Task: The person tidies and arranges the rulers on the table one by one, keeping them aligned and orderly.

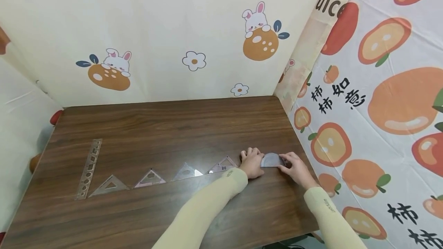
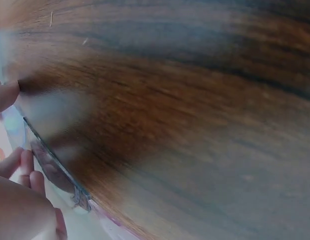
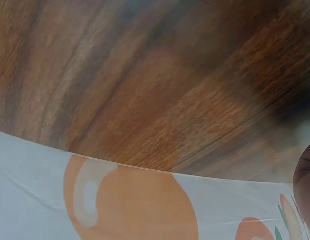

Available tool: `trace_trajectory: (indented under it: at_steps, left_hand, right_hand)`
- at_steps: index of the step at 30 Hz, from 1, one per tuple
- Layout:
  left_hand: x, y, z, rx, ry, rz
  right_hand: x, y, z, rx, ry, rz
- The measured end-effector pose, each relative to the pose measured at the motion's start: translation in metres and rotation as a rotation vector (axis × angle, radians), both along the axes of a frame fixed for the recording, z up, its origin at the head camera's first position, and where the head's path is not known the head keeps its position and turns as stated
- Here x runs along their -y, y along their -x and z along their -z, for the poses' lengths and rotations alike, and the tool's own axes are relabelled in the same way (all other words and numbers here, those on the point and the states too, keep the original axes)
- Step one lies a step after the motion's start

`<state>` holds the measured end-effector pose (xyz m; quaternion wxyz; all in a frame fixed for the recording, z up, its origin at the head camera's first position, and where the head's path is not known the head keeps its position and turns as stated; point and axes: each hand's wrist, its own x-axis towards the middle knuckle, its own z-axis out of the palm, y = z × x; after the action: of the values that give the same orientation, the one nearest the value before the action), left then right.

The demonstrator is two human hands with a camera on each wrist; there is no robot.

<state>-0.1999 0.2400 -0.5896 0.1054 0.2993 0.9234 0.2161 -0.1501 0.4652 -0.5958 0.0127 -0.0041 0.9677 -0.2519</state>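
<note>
A clear half-round protractor (image 1: 271, 160) lies toward the right of the table, flat side facing the person. My left hand (image 1: 252, 163) is at its left end with bent fingers, the end gripped between index finger and thumb. At the other end, my right hand (image 1: 295, 168) pinches the protractor between thumb and fingers. Close to the left hand lies a clear set square (image 1: 221, 165), partly covered by the wrist and sleeve. The left wrist view catches the left hand (image 2: 25, 205) at its lower left; only a sliver of the right hand (image 3: 306, 175) enters the right wrist view.
Leftward in a row lie a set square (image 1: 187, 172) with glare on it, a pink-edged set square (image 1: 150, 179), another set square (image 1: 110, 186) and a clear straight ruler (image 1: 89, 169). Printed cloth (image 1: 346, 145) borders the wooden table (image 1: 166, 126) at the right.
</note>
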Motion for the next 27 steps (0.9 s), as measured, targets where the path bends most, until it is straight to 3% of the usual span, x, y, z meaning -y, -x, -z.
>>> trace_trajectory:
  at_steps: [13, 27]
  left_hand:
    - [0.0039, 0.0013, -0.0035, -0.002, 0.041, -0.042]
    - [-0.0003, 0.0003, -0.0003, -0.017, 0.084, -0.038]
  right_hand:
    - [0.0030, 0.0090, 0.0017, 0.006, -0.032, -0.016]
    - [0.0038, 0.0056, -0.0041, 0.054, -0.055, 0.007]
